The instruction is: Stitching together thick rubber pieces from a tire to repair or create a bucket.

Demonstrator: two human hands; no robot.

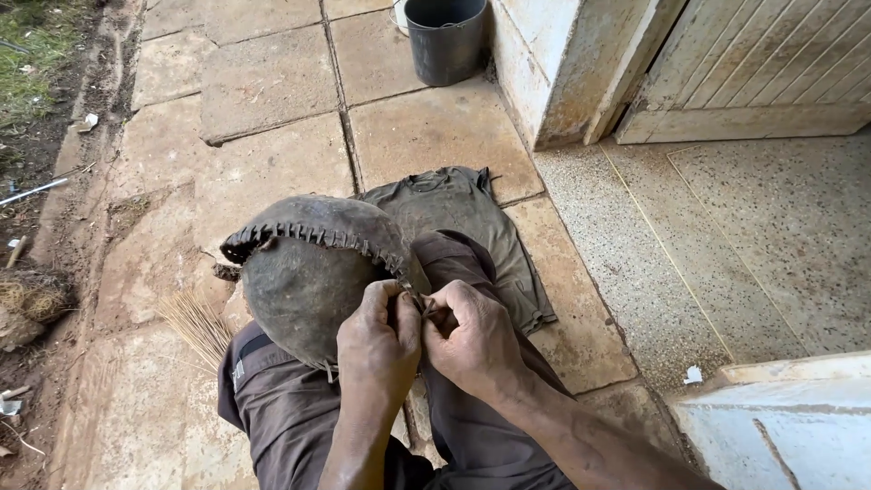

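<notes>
A worn, dark grey leather ball (304, 272), deflated and folded, rests on my lap. A laced seam runs along its upper edge. My left hand (379, 349) grips the right end of that seam, fingers closed on the leather. My right hand (470, 334) meets it from the right, with fingers pinched on a thin lace or needle at the seam; the small item itself is too tiny to identify. Both hands touch each other above my knees, which are in dark brown trousers (281, 408).
A dark green T-shirt (472, 213) lies spread on the stone paving beyond my knees. A grey bucket (445, 36) stands by the wall at the top. A bundle of straw bristles (195, 322) lies left of my leg. A white step (780, 426) is at lower right.
</notes>
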